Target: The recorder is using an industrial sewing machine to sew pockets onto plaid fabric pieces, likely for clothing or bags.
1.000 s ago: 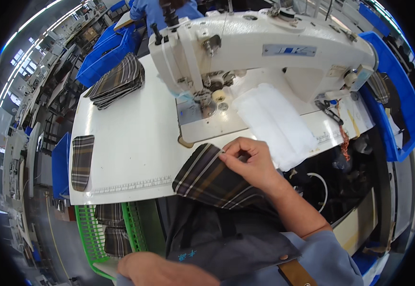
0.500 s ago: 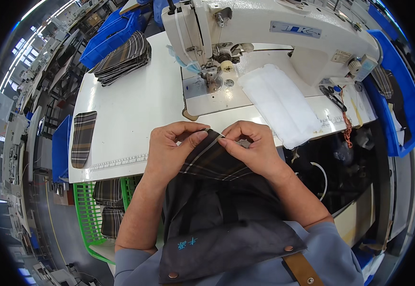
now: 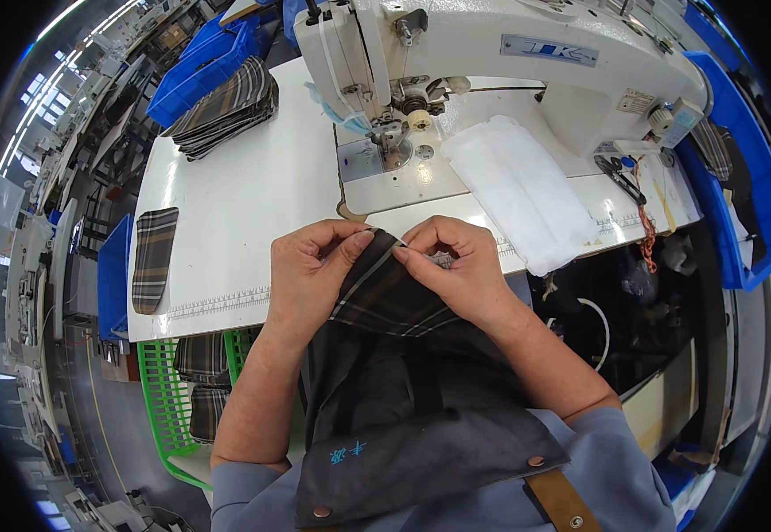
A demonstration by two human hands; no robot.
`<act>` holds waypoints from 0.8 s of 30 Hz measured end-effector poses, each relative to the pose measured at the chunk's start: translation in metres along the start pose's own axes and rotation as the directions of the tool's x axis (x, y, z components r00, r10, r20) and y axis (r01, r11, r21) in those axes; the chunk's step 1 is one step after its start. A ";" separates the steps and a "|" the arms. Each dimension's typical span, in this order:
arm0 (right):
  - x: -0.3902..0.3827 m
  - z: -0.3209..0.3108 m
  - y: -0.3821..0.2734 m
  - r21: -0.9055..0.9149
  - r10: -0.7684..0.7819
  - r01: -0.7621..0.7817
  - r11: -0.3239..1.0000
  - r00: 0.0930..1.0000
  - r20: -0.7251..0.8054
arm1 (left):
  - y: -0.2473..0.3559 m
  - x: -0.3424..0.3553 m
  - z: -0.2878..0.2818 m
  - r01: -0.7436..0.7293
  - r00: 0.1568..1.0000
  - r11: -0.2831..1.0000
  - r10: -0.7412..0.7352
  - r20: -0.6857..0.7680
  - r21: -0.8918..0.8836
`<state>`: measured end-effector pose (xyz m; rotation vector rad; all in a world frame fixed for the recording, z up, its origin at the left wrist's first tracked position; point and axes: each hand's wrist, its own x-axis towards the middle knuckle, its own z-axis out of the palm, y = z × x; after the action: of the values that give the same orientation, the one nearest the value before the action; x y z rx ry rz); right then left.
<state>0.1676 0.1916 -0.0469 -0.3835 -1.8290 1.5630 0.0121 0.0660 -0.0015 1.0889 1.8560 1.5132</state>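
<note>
Between my two hands hangs a dark plaid fabric piece (image 3: 394, 297), held up by its top edge at the table's front. My left hand (image 3: 316, 270) pinches one end of that edge between thumb and forefinger. A short way along, my right hand (image 3: 458, 266) pinches the same edge. The lower part of the cloth hangs in front of my dark apron (image 3: 377, 381). Just beyond my hands stands a white sewing machine (image 3: 527, 53), its presser foot (image 3: 393, 137) over the metal plate.
A stack of plaid pieces (image 3: 230, 106) lies by a blue bin (image 3: 195, 75); one single piece (image 3: 155, 257) lies at the table's left. White cloth (image 3: 518, 195) and thread snips (image 3: 618, 177) lie right. Below left stands a green basket (image 3: 162, 403) holding plaid pieces; another blue bin (image 3: 762, 213) stands right.
Both hands have shifted slightly left and a little farther from me, carrying the fabric with them. The pinch of each hand is kept.
</note>
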 end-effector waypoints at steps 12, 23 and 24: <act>0.014 0.004 -0.011 -0.044 0.094 -0.095 0.994 0.995 -0.033 | -0.005 0.031 -0.009 0.027 0.998 0.987 -0.035 0.047 0.159; 0.070 -0.024 0.013 -0.536 -0.140 0.319 0.782 0.927 0.348 | -0.040 0.109 -0.001 -0.066 0.991 0.878 0.000 0.137 0.474; 0.078 -0.026 0.020 -0.579 -0.205 0.418 0.700 0.895 0.397 | -0.043 0.113 0.002 -0.116 0.992 0.852 0.074 0.102 0.510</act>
<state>0.1250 0.2640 -0.0409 -0.1126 -2.5158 0.7211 -0.0604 0.1579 -0.0324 1.4723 2.2464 1.0121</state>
